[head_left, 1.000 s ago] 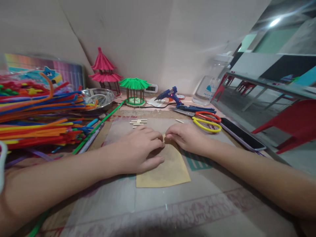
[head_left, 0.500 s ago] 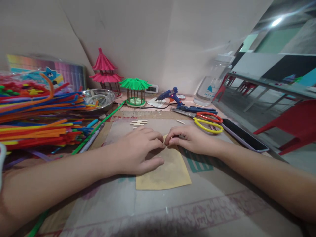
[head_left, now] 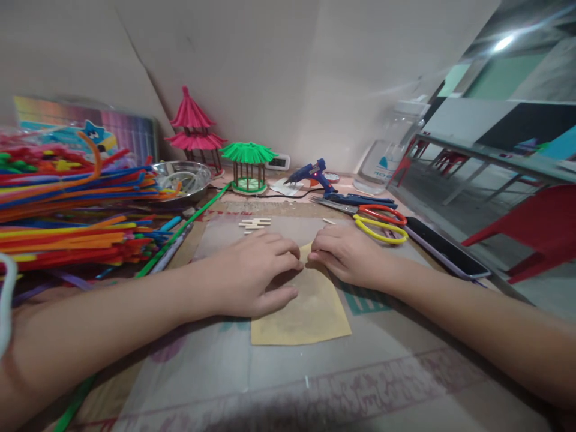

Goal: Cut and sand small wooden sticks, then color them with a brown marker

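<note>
A tan sheet of sandpaper [head_left: 303, 312] lies on the cardboard-covered table in front of me. My left hand [head_left: 252, 273] rests flat on its left part, fingers together and pressing it down. My right hand [head_left: 346, 255] sits at the sheet's far edge, fingers curled in a pinch against the paper; whatever they hold is too small to make out. The two hands almost touch at their fingertips. Several short pale wooden sticks [head_left: 254, 224] lie just beyond my left hand.
A heap of coloured pipe cleaners [head_left: 67, 210] fills the left. At the back stand a metal bowl [head_left: 182, 179], a pink pagoda model [head_left: 195, 129], a green pavilion model [head_left: 247, 165] and a blue glue gun [head_left: 312, 174]. Scissors [head_left: 378, 222], a phone [head_left: 443, 246] and a bottle [head_left: 387, 156] lie right.
My right hand has shifted slightly right and away along the sheet's far edge. My left hand stays pressed on the sheet.
</note>
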A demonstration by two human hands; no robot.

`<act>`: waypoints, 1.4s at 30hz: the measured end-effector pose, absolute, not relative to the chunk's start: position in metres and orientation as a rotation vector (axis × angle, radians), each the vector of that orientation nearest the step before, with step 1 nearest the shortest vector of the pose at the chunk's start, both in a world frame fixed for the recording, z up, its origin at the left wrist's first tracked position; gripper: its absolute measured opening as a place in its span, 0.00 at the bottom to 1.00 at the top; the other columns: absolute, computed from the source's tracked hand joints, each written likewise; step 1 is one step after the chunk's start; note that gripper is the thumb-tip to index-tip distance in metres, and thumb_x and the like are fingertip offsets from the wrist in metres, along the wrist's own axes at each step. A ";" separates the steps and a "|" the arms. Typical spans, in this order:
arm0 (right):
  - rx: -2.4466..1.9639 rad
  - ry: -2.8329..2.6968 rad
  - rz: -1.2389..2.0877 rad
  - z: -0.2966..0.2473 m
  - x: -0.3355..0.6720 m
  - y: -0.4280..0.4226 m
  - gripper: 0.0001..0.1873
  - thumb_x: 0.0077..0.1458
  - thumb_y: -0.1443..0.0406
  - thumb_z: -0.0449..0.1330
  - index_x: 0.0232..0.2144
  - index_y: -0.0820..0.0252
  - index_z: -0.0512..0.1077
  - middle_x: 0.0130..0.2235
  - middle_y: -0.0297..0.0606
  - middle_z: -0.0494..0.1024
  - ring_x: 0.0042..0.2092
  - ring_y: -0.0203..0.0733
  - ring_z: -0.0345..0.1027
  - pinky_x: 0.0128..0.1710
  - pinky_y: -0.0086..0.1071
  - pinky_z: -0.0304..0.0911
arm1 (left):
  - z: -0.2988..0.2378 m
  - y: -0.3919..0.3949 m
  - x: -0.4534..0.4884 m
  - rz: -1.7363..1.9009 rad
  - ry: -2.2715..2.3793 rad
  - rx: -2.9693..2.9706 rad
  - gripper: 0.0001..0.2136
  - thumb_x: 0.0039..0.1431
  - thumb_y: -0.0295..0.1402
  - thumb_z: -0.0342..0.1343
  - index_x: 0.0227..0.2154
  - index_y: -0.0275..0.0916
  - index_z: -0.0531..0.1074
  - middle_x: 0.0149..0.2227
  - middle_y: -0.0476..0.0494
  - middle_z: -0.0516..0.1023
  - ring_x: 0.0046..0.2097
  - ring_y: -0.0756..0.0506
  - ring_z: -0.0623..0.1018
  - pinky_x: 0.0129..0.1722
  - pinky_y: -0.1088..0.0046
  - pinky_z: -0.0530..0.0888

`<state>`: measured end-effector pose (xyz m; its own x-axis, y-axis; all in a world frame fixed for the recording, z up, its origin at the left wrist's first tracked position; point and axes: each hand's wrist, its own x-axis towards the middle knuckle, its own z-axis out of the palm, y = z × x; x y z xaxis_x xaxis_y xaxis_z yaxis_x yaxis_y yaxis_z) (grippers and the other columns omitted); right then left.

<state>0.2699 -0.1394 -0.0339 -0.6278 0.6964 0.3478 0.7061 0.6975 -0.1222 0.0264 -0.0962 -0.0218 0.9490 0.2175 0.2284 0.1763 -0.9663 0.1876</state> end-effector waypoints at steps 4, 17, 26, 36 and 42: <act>-1.059 -2.530 -0.038 -0.035 0.265 -0.140 0.15 0.69 0.64 0.51 0.30 0.61 0.71 0.30 0.39 0.74 0.35 0.41 0.65 0.35 0.33 0.57 | -0.022 -0.096 0.027 0.380 0.294 2.940 0.12 0.62 0.38 0.56 0.43 0.38 0.76 0.47 0.37 0.77 0.49 0.38 0.75 0.51 0.58 0.71; -1.137 -2.531 -0.093 -0.030 0.262 -0.138 0.14 0.67 0.66 0.52 0.29 0.61 0.71 0.30 0.40 0.76 0.34 0.42 0.66 0.35 0.33 0.56 | -0.022 -0.096 0.026 0.336 0.330 2.959 0.13 0.63 0.39 0.56 0.45 0.37 0.75 0.48 0.37 0.76 0.50 0.37 0.75 0.52 0.57 0.70; -1.152 -2.503 -0.003 -0.030 0.266 -0.140 0.13 0.66 0.65 0.54 0.29 0.61 0.71 0.29 0.39 0.76 0.34 0.41 0.67 0.34 0.32 0.56 | -0.023 -0.097 0.027 0.343 0.310 2.972 0.13 0.63 0.39 0.55 0.45 0.38 0.75 0.48 0.38 0.76 0.49 0.38 0.75 0.52 0.58 0.69; -1.163 -2.495 -0.080 -0.032 0.263 -0.140 0.14 0.67 0.65 0.53 0.28 0.61 0.71 0.29 0.40 0.75 0.33 0.41 0.65 0.34 0.32 0.54 | -0.023 -0.096 0.027 0.344 0.319 2.985 0.13 0.63 0.40 0.55 0.44 0.38 0.75 0.47 0.38 0.76 0.49 0.37 0.75 0.52 0.57 0.70; -1.227 -2.480 -0.056 -0.032 0.264 -0.143 0.14 0.66 0.65 0.54 0.26 0.61 0.69 0.27 0.37 0.72 0.31 0.40 0.63 0.33 0.32 0.53 | -0.022 -0.097 0.027 0.352 0.312 2.983 0.13 0.63 0.39 0.55 0.44 0.38 0.75 0.47 0.38 0.76 0.49 0.38 0.75 0.51 0.58 0.70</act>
